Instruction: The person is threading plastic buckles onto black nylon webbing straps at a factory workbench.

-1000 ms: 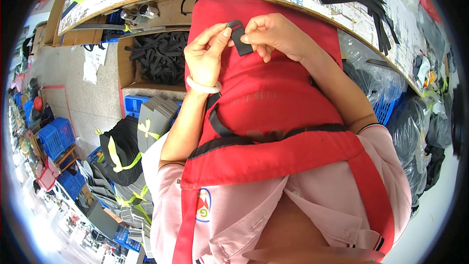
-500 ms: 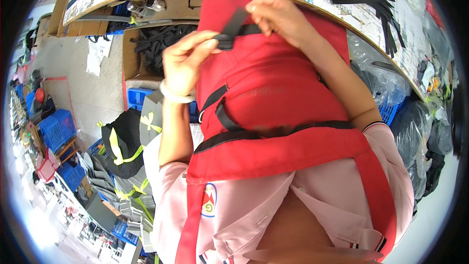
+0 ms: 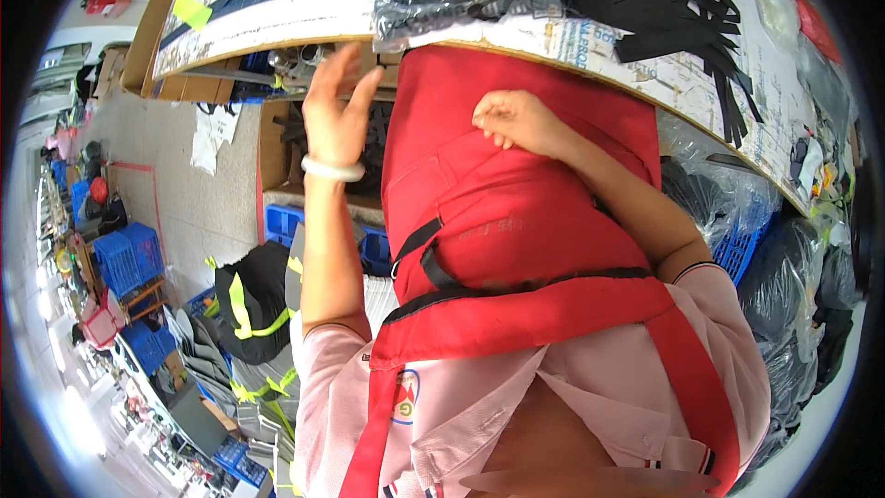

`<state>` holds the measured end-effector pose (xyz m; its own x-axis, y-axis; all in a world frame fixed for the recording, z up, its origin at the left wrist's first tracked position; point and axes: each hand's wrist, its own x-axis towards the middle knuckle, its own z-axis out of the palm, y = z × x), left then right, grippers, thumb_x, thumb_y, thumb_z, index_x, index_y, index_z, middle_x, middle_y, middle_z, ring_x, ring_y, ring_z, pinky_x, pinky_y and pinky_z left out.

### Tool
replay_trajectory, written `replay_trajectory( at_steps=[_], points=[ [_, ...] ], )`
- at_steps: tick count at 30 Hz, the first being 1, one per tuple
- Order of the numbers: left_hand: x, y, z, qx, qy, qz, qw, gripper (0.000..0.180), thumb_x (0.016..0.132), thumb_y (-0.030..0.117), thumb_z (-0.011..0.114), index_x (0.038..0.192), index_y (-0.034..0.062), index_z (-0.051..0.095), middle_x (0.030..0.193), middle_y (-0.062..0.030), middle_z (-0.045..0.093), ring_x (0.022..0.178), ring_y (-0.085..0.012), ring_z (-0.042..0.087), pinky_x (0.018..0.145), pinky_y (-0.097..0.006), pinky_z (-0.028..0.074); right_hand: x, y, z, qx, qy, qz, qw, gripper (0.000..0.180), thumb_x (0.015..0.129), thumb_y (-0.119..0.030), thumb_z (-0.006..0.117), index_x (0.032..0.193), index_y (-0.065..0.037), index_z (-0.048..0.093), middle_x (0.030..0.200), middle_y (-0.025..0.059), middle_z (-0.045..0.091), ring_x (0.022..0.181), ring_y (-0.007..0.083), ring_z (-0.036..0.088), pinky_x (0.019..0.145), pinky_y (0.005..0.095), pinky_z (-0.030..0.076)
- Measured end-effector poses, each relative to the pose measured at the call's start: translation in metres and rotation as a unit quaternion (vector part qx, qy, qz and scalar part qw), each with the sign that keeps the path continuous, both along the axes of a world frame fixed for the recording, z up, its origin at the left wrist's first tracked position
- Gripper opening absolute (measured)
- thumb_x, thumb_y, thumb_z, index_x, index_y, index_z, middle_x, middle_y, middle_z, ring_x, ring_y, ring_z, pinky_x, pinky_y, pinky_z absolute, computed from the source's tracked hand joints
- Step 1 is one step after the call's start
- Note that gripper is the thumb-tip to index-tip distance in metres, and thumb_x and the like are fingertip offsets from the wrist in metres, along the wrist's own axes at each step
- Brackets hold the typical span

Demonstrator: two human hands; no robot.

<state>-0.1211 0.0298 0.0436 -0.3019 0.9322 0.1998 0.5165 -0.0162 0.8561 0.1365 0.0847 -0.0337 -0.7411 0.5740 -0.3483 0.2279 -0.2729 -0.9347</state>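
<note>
No longer pinches the black strip; spreads left hand (image 3: 337, 124), empty, at eleven o'clock by the box (image 3: 274, 149) of strips (image 3: 376, 143), and curls right hand (image 3: 518, 122), grip unclear, over the apron (image 3: 525, 189) at one o'clock. Cannot place that strip; likely released.

Your apron (image 3: 525, 184) is red, your shirt (image 3: 461, 397) pale pink, your bracelet (image 3: 332, 170) white; black strips (image 3: 654, 0) upper right, blue crate (image 3: 129, 256) left.
</note>
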Motion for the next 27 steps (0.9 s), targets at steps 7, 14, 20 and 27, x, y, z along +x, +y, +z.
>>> replay_trajectory(
  at_steps=[7, 14, 20, 27],
  points=[
    [-0.018, 0.092, -0.043, -0.072, -0.122, 0.041, 0.989, 0.058, 0.077, 0.013, 0.076, 0.125, -0.0056, 0.05, 0.072, -0.0025, 0.059, 0.06, -0.0098, 0.058, 0.058, -0.025, 0.05, 0.008, 0.01, -0.004, 0.0, -0.025, -0.007, 1.0, 0.014, 0.091, -0.015, 0.057, 0.089, -0.002, 0.06, 0.071, 0.0035, 0.06, 0.054, 0.0082, 0.055, 0.049, 0.0229, 0.047],
    [0.031, 0.13, 0.025, 0.014, -0.166, -0.018, 0.986, 0.048, 0.08, 0.002, 0.07, 0.125, -0.0026, 0.053, 0.078, -0.0036, 0.06, 0.066, -0.0125, 0.061, 0.061, -0.025, 0.052, 0.009, 0.016, -0.015, 0.005, -0.041, -0.007, 0.999, 0.011, 0.088, -0.014, 0.057, 0.088, -0.003, 0.06, 0.071, 0.004, 0.06, 0.055, 0.0106, 0.055, 0.048, 0.0259, 0.046],
    [0.001, 0.098, -0.004, -0.024, 0.19, 0.066, 0.979, 0.045, 0.08, 0.001, 0.067, 0.123, 0.0025, 0.056, 0.091, -0.0095, 0.06, 0.082, -0.0182, 0.061, 0.068, -0.03, 0.052, 0.011, 0.024, -0.002, 0.019, -0.059, 0.001, 0.998, 0.008, 0.085, -0.01, 0.056, 0.086, -0.002, 0.059, 0.072, 0.0048, 0.06, 0.057, 0.012, 0.056, 0.049, 0.0275, 0.046],
    [0.071, 0.159, 0.017, 0.039, 0.172, -0.113, 0.978, 0.05, 0.08, 0.022, 0.071, 0.122, -0.0002, 0.055, 0.123, -0.0197, 0.055, 0.111, -0.0336, 0.055, 0.094, -0.037, 0.045, 0.009, 0.022, -0.015, 0.031, -0.051, 0.016, 0.998, 0.009, 0.084, -0.01, 0.055, 0.085, -0.002, 0.059, 0.07, 0.0056, 0.061, 0.056, 0.0133, 0.057, 0.05, 0.029, 0.048]
  ],
)
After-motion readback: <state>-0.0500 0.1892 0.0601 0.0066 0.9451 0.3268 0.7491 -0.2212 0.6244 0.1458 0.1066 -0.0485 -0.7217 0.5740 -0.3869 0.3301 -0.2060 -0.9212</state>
